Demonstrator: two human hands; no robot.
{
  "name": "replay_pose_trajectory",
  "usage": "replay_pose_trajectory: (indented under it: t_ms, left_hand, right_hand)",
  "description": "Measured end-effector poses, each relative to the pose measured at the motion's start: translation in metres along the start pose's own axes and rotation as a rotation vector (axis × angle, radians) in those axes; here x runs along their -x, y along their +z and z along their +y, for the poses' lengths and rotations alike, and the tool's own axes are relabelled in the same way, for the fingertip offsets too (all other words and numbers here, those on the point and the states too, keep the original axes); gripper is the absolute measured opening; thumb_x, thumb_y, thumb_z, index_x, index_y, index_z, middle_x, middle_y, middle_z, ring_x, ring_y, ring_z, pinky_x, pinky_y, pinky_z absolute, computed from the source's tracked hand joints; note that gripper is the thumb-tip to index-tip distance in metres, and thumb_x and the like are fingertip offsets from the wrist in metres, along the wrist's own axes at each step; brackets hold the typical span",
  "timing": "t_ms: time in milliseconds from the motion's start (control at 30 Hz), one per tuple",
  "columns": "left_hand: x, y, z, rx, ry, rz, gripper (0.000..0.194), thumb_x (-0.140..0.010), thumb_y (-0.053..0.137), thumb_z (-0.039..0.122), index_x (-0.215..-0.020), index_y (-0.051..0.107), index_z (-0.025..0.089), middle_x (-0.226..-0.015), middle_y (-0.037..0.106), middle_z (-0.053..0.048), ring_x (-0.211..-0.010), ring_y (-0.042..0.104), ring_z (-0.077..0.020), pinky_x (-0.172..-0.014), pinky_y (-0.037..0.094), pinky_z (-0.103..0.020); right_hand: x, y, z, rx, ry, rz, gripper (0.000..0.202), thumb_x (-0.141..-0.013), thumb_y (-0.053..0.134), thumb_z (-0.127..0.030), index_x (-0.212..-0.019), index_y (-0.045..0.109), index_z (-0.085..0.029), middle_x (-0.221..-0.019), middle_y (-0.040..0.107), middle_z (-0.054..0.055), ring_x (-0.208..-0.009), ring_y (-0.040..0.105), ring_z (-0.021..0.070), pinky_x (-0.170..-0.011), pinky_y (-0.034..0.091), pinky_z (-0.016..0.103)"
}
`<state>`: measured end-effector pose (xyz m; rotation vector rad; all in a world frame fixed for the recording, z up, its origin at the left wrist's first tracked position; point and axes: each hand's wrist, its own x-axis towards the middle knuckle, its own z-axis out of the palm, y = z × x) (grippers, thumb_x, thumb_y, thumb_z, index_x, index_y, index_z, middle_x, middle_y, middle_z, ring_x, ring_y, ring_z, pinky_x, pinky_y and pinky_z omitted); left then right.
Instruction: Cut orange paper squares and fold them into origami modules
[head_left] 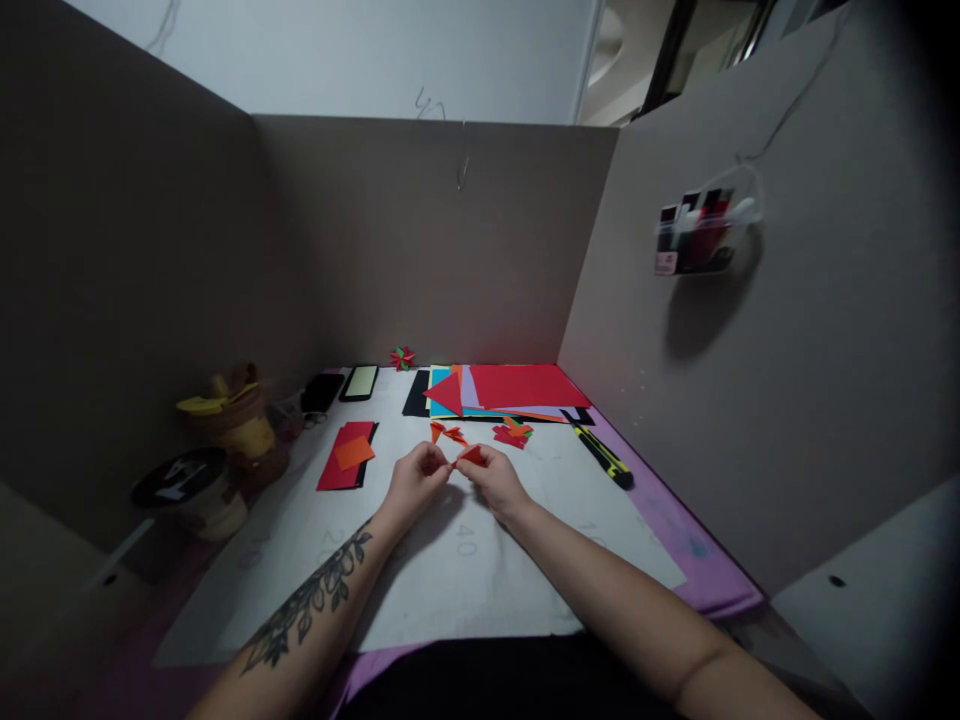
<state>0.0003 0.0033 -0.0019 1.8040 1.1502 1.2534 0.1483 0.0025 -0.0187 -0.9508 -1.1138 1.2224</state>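
Observation:
Between my hands is a small piece of folded orange paper (469, 456), held just above the white sheet. My left hand (417, 478) pinches its left end, fingers closed. My right hand (495, 480) grips the other side between thumb and fingers. Just beyond my fingertips lie several folded orange paper pieces (453, 434). To their right is a little pile of red, orange and green paper pieces (513, 433). An orange paper square (354, 453) rests on red paper rectangles (331, 472) left of my left hand.
Coloured paper sheets (525, 386) are stacked at the back. A yellow-black utility knife (606, 456) lies at right. Two phones (359, 383) and a red-green paper star (403, 358) sit at back left. Containers (244, 430) stand along the left wall. Grey panels enclose three sides.

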Motion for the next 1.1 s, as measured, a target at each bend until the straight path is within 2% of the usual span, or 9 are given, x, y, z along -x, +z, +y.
replay_pose_trajectory:
  t_ms: [200,433,600,667,767,867,933,1100]
  left_hand:
    - [0.003,0.0,0.002,-0.05,0.054,-0.055,0.006,-0.071,0.057,0.021,-0.071,0.052,0.018,-0.065,0.056,0.003,-0.06,0.051,-0.0101,-0.058,0.04,-0.021]
    - [0.003,-0.002,0.002,-0.085,0.101,-0.075,0.001,-0.071,0.054,0.019,-0.07,0.054,0.018,-0.066,0.057,0.002,-0.061,0.052,-0.0106,-0.059,0.041,-0.022]
    - [0.001,-0.003,0.0,-0.099,0.091,-0.093,0.002,-0.07,0.053,0.018,-0.07,0.055,0.018,-0.065,0.058,0.002,-0.061,0.052,-0.0112,-0.06,0.041,-0.022]
    - [0.0,-0.003,-0.001,-0.082,0.085,-0.094,0.002,-0.07,0.054,0.019,-0.069,0.054,0.018,-0.064,0.057,0.002,-0.06,0.052,-0.0111,-0.06,0.041,-0.023]
    - [-0.002,-0.004,-0.003,-0.048,0.056,-0.049,0.004,-0.069,0.055,0.021,-0.067,0.054,0.018,-0.062,0.056,0.003,-0.058,0.05,-0.0107,-0.059,0.04,-0.022]
    - [-0.006,-0.006,-0.001,0.047,-0.05,0.04,0.01,-0.067,0.06,0.023,-0.066,0.052,0.017,-0.06,0.053,0.004,-0.055,0.048,-0.0098,-0.055,0.037,-0.021]
    - [-0.007,-0.006,0.0,0.144,-0.135,0.089,0.014,-0.066,0.062,0.025,-0.069,0.051,0.017,-0.06,0.052,0.004,-0.055,0.048,-0.0091,-0.054,0.036,-0.02]
    - [-0.006,-0.002,0.002,0.297,-0.203,0.098,0.021,-0.066,0.065,0.027,-0.076,0.05,0.016,-0.062,0.051,0.005,-0.057,0.049,-0.0087,-0.056,0.036,-0.02]
  right_hand:
    - [0.001,0.0,0.002,0.001,0.017,-0.014,0.023,-0.054,0.078,-0.028,-0.069,0.063,-0.018,-0.064,0.059,-0.002,-0.063,0.052,0.0129,-0.063,0.041,0.028]
    - [-0.003,-0.004,0.004,0.065,-0.034,-0.005,0.013,-0.06,0.073,-0.026,-0.064,0.064,-0.018,-0.065,0.06,-0.001,-0.064,0.052,0.0132,-0.066,0.04,0.027]
    - [-0.01,-0.012,-0.001,0.07,-0.088,0.03,0.012,-0.058,0.071,-0.027,-0.058,0.063,-0.018,-0.065,0.059,-0.001,-0.066,0.052,0.014,-0.066,0.04,0.028]
    - [-0.014,-0.016,-0.002,0.004,-0.048,0.058,0.015,-0.056,0.073,-0.028,-0.057,0.062,-0.018,-0.06,0.057,-0.002,-0.061,0.049,0.0134,-0.063,0.039,0.027]
    - [-0.021,-0.023,-0.004,-0.153,0.038,0.171,0.02,-0.053,0.074,-0.03,-0.059,0.059,-0.019,-0.058,0.054,-0.003,-0.056,0.046,0.0116,-0.057,0.036,0.026]
    - [-0.024,-0.027,-0.005,-0.253,0.065,0.269,0.023,-0.055,0.073,-0.033,-0.063,0.056,-0.021,-0.063,0.054,-0.003,-0.058,0.046,0.0108,-0.056,0.035,0.024]
    - [-0.022,-0.025,-0.002,-0.233,0.074,0.209,0.023,-0.058,0.073,-0.034,-0.07,0.058,-0.021,-0.066,0.055,-0.003,-0.06,0.047,0.0107,-0.056,0.035,0.023]
    - [-0.007,0.0,0.011,-0.069,0.099,-0.126,0.031,-0.063,0.072,-0.031,-0.09,0.064,-0.019,-0.078,0.06,0.0,-0.061,0.047,0.0096,-0.054,0.032,0.022]
